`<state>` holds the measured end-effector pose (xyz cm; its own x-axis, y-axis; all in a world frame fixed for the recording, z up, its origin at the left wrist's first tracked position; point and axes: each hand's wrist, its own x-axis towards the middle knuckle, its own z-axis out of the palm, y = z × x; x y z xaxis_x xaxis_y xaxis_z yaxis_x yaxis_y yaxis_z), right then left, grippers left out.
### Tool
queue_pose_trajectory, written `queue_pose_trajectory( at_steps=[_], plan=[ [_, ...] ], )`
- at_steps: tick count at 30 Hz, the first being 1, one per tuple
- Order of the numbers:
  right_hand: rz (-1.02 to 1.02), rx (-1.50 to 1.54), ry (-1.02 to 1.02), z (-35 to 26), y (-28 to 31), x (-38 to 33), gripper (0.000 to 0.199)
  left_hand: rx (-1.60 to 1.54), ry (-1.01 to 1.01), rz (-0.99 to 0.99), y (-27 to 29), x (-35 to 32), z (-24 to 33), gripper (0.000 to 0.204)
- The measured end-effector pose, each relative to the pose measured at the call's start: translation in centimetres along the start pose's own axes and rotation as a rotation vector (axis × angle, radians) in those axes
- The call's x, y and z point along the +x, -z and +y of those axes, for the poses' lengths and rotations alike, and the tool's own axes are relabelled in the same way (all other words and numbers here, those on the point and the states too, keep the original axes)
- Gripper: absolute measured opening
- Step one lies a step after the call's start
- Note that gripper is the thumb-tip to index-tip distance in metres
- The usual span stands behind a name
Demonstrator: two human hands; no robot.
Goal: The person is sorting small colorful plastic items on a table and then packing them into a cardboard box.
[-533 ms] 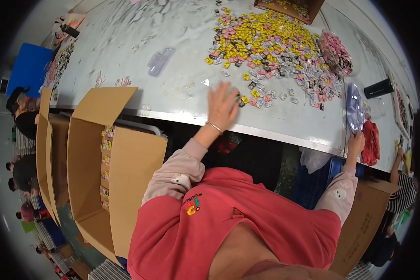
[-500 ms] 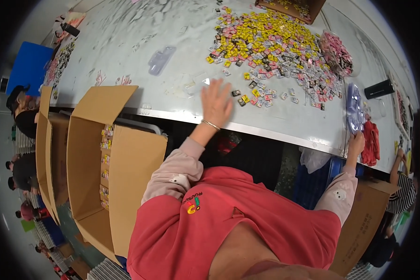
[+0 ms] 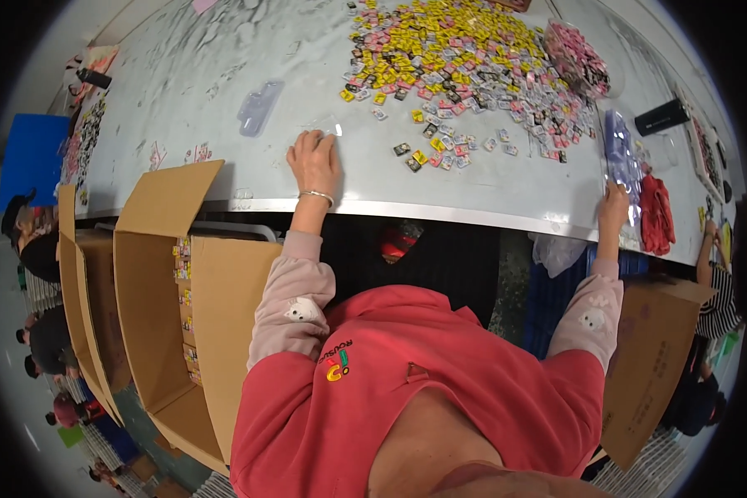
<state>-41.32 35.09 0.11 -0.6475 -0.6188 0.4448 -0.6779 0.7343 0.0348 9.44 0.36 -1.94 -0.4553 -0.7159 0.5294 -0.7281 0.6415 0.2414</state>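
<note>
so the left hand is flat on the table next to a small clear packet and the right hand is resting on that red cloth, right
Not quite. In the head view the right hand rests on the stack of clear purple-tinted bags, with the red cloth lying just beside it. The rest holds: the left hand lies flat on the table by the small clear packet.

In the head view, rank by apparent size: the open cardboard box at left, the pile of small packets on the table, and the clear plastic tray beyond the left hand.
1. Open cardboard box, though nearer the camera.
2. Pile of small packets.
3. Clear plastic tray.
</note>
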Motion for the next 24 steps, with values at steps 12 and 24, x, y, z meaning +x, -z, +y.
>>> queue_pose_trajectory(
  at_steps=[12, 24],
  plan=[
    [0.223, -0.229, -0.153, 2.0, 1.4, 0.6, 0.030, -0.285, -0.390, -0.300, -0.9, -1.7, 11.8, 0.055],
    [-0.320, 0.986, 0.405, -29.1, 7.1, -7.3, 0.024, -0.488, -0.339, -0.408, 0.9, -0.6, 8.3, 0.052]
  ],
)
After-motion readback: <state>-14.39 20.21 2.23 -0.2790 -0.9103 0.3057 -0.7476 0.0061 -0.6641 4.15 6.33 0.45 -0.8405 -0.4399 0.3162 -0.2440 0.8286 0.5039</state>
